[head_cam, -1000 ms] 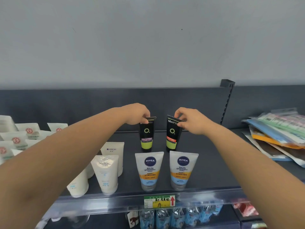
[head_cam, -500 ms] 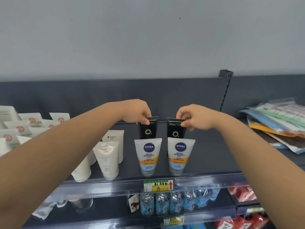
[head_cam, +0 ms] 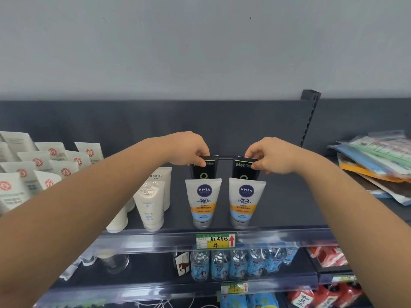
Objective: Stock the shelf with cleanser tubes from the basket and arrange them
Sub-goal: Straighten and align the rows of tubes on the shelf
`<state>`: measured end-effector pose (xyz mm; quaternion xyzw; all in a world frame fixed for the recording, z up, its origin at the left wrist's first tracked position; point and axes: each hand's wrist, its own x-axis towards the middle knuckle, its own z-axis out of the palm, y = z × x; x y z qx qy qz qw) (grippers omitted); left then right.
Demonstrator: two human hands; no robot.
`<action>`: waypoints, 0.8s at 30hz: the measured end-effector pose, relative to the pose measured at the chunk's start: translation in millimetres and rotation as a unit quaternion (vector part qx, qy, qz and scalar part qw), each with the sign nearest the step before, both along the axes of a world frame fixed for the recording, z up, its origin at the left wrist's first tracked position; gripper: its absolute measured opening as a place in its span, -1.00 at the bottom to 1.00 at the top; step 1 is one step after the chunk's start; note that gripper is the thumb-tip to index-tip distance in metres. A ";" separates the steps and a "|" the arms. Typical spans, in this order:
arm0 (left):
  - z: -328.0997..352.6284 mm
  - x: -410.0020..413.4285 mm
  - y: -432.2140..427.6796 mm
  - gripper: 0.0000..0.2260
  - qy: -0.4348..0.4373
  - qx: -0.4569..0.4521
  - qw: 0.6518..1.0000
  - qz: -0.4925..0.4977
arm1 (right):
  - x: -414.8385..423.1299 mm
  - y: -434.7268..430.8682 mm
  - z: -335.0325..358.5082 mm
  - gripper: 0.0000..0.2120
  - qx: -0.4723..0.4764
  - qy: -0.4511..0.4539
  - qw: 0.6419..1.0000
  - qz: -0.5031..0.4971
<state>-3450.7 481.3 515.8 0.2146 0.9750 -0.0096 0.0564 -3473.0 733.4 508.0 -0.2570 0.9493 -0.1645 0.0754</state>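
Black tubes (head_cam: 205,171) nearer, in both hands (head_cam: 189,150)

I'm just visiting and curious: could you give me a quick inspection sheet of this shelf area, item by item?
Surface: dark shelf, with a price label on its clear front rail.
Job's things: left black tube and right black tube stand upright behind two Nivea tubes; the basket is not in view.
Clutter: white tubes and red-logo packs at left; flat packets stacked at right.
Hands: left hand pinches the left black tube's top; right hand pinches the right black tube's top.
Cables: thin pale lines at the bottom edge, perhaps cords; cannot tell.
Surroundings: grey wall, slotted upright, bottles on the shelf below.
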 end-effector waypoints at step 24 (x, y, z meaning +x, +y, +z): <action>3.7 13.8 2.6 -0.81 -0.042 -0.001 0.998 0.054 | 9.0 -3.6 2.8 -0.88 0.039 0.032 0.998 0.026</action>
